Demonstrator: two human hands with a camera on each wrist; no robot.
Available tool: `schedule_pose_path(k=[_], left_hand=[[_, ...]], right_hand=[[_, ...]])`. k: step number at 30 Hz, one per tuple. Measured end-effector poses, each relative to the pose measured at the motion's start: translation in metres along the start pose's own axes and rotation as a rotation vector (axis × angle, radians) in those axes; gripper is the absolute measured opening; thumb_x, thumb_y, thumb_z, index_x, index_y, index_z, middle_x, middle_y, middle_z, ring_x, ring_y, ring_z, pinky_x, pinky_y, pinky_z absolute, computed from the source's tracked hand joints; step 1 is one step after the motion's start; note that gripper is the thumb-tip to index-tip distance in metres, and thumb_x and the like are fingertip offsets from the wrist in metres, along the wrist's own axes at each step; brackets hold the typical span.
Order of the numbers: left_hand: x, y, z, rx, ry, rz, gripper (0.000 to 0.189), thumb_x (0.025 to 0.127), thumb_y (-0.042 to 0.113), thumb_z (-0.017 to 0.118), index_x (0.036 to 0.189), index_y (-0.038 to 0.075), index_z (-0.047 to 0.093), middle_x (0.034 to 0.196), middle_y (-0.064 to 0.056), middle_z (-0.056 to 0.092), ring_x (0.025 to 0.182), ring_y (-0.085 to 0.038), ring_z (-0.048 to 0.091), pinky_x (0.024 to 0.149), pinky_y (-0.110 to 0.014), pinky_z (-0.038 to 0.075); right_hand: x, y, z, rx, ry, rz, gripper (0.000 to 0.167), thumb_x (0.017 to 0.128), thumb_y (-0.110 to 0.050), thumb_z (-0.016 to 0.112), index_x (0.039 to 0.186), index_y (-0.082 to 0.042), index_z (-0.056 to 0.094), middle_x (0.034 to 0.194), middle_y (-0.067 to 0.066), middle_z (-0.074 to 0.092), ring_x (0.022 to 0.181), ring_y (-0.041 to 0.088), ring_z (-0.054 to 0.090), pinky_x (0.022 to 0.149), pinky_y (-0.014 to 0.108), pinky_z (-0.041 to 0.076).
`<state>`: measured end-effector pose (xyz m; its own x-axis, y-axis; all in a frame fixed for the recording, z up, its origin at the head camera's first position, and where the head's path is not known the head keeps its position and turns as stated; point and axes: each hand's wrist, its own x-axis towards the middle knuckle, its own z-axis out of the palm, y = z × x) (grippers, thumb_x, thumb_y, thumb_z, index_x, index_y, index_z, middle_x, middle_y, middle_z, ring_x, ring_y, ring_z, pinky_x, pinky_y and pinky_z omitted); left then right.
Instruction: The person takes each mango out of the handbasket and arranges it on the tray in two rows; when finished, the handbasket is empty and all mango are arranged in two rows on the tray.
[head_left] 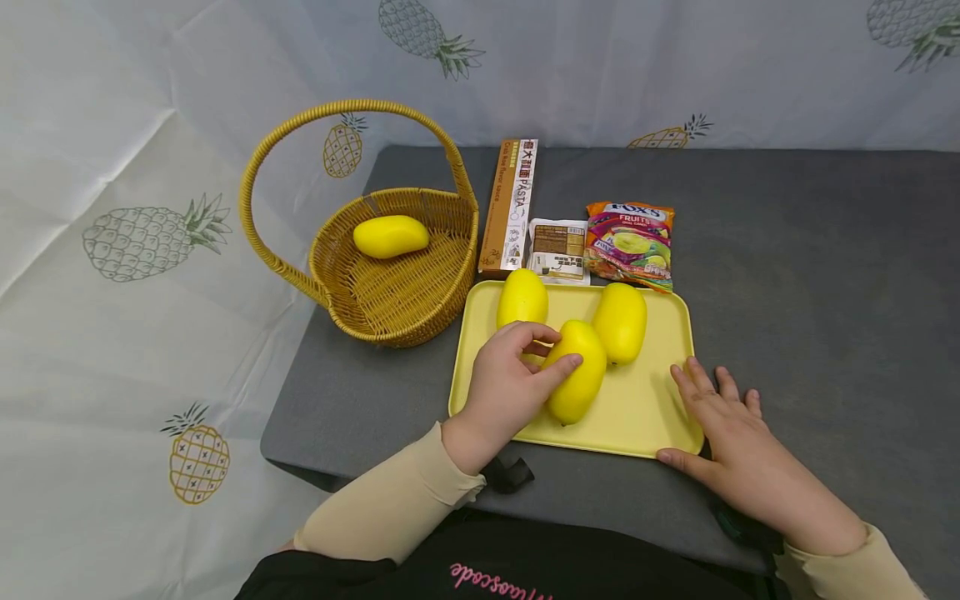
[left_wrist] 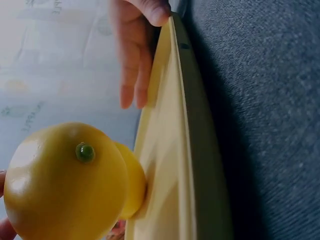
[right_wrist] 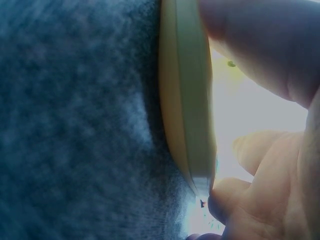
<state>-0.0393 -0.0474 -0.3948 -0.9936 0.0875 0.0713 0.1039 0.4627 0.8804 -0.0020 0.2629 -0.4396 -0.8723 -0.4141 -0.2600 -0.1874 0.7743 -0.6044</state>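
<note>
My left hand [head_left: 510, 379] grips a yellow mango [head_left: 579, 375] between thumb and fingers, over the pale yellow tray [head_left: 652, 417]. The left wrist view shows this mango [left_wrist: 65, 185] close up, its green stem end facing the camera. Two more mangoes lie on the tray: one [head_left: 522, 297] behind my left hand, the other [head_left: 621, 323] to its right. My right hand [head_left: 731, 433] is spread at the tray's right edge, its thumb at the near corner. In the right wrist view, thumb and fingertips are right at the tray rim [right_wrist: 195, 100].
A wicker basket [head_left: 420, 329] with a tall handle stands at the left, with one mango [head_left: 390, 237] inside. Behind the tray lie a pasta box [head_left: 510, 208], a small brown-and-white packet [head_left: 558, 250] and a Fox's candy bag [head_left: 630, 243]. The grey table [head_left: 810, 275] extends right.
</note>
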Motion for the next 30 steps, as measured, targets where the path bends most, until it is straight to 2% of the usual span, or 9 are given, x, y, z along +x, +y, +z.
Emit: schedule_pose_path(k=[15, 20, 30], left_hand=[[-0.001, -0.0074, 0.0053, 0.049, -0.032, -0.029, 0.029, 0.098, 0.031, 0.088, 0.118, 0.012, 0.078, 0.116, -0.002, 0.076, 0.102, -0.018, 0.073, 0.087, -0.027, 0.061], [-0.0008, -0.0089, 0.0063, 0.065, -0.044, -0.058, 0.028, 0.098, 0.032, 0.087, 0.117, 0.014, 0.079, 0.115, 0.0, 0.077, 0.1, -0.017, 0.073, 0.088, -0.031, 0.06], [-0.0006, -0.0101, 0.0079, 0.108, -0.068, -0.098, 0.028, 0.099, 0.035, 0.086, 0.118, 0.015, 0.079, 0.116, 0.001, 0.077, 0.1, -0.017, 0.073, 0.089, -0.034, 0.06]], right_hand=[[0.0014, 0.0013, 0.0, -0.009, -0.013, 0.006, 0.117, 0.097, -0.045, 0.085, 0.178, -0.007, 0.01, 0.183, 0.029, 0.0, 0.161, 0.069, -0.006, 0.122, 0.085, -0.013], [0.0021, 0.0017, 0.0009, -0.001, -0.021, 0.009, 0.117, 0.097, -0.049, 0.083, 0.178, -0.008, 0.008, 0.184, 0.026, -0.002, 0.162, 0.067, -0.008, 0.122, 0.085, -0.014], [0.0018, 0.0023, -0.0001, -0.004, -0.009, 0.003, 0.117, 0.096, -0.046, 0.085, 0.178, -0.006, 0.01, 0.183, 0.028, 0.0, 0.162, 0.068, -0.006, 0.122, 0.085, -0.013]])
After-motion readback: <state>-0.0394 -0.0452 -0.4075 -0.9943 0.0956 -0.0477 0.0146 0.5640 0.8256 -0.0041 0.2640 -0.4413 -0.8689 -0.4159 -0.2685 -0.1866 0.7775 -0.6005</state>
